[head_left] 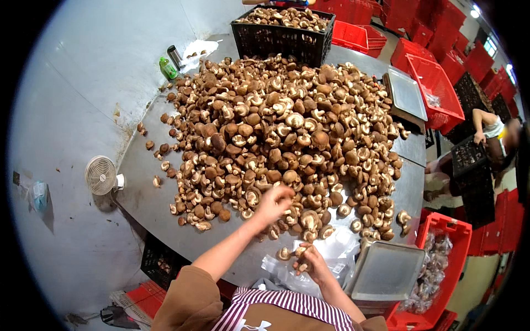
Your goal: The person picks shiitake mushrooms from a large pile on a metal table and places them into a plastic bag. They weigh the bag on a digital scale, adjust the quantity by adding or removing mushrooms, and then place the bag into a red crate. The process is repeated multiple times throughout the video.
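A large heap of brown-capped shiitake mushrooms (259,127) covers much of the metal table (248,265). My left hand (273,205) is at the heap's near edge, fingers apart above the caps, with nothing visibly held. Lower and to the right, my right hand (313,265) is closed around pale-stemmed mushrooms (301,251), which show between thumb and fingers. Another mushroom (284,254) sits just left of it. Clear plastic bags (331,265) lie flat beneath and around my right hand.
A weighing scale (386,270) stands right of the bags, beside a red crate (461,248) of bagged mushrooms. Another scale (407,94) is at the far right. A black crate (281,41) of mushrooms stands at the back. A fan (101,175) is left. Another person's hand (479,137) touches a black crate.
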`<action>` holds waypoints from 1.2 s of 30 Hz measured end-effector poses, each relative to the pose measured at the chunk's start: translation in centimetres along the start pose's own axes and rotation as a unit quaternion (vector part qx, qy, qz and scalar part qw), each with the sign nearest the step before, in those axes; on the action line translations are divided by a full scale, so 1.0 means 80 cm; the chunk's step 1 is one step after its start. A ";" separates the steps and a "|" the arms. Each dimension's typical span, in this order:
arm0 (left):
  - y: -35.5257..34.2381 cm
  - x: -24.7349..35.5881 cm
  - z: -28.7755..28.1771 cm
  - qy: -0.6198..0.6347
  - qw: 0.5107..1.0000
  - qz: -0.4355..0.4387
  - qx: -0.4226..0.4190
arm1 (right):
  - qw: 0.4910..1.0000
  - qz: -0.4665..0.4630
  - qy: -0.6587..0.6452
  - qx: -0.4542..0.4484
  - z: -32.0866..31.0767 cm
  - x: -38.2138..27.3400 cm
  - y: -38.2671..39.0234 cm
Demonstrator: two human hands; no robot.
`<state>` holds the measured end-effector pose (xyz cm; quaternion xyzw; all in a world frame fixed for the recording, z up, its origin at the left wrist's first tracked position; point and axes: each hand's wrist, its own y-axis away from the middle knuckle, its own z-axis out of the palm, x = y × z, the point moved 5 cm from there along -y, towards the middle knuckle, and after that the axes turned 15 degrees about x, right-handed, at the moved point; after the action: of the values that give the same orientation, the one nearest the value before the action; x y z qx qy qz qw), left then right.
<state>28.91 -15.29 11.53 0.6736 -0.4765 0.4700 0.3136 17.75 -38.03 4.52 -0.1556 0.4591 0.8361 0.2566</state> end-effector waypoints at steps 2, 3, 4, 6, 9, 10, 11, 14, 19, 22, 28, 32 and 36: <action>-0.065 -0.011 -0.031 -0.062 0.985 0.062 0.147 | 0.999 0.027 0.001 0.016 -0.003 0.014 0.010; -0.087 -0.012 -0.041 -0.170 0.959 0.102 0.200 | 1.000 0.024 0.008 0.010 -0.005 0.019 0.012; -0.109 -0.022 -0.044 -0.239 0.947 0.101 0.191 | 1.000 0.019 0.015 0.001 -0.004 0.022 0.013; -0.127 -0.051 -0.025 -0.289 0.936 -0.034 0.197 | 1.000 0.026 0.015 0.001 -0.002 0.026 0.011; -0.086 -0.054 0.027 -0.336 0.932 -0.011 0.138 | 0.999 0.043 0.019 0.016 -0.006 0.033 0.009; -0.075 -0.044 0.038 -0.333 0.936 0.017 0.115 | 0.999 0.042 0.018 0.017 -0.006 0.032 0.004; -0.067 -0.037 0.048 -0.328 0.942 0.039 0.064 | 0.999 0.042 0.019 0.017 -0.007 0.031 0.001; -0.009 -0.036 0.085 -0.348 0.927 0.103 -0.098 | 0.998 0.054 0.015 0.009 0.004 0.036 0.006; 0.003 -0.021 0.072 -0.266 0.945 0.184 -0.041 | 0.999 0.037 0.028 -0.004 0.012 0.028 0.006; -0.062 0.004 0.013 -0.225 0.945 0.228 0.071 | 0.999 0.026 0.025 0.010 0.007 0.021 0.006; -0.226 -0.001 -0.116 -0.380 0.883 0.096 0.260 | 0.998 0.028 0.040 0.030 -0.018 0.029 -0.007; -0.245 -0.031 -0.104 -0.432 0.874 0.061 0.215 | 0.998 0.046 0.039 0.028 -0.013 0.028 -0.014; -0.200 -0.039 -0.076 -0.341 0.925 0.073 0.148 | 0.998 0.043 0.037 0.006 0.005 0.031 -0.010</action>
<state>41.51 -3.36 11.18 0.7956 -0.5272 0.2983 -0.0065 16.15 -36.63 2.98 -0.1647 0.4796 0.8374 0.2042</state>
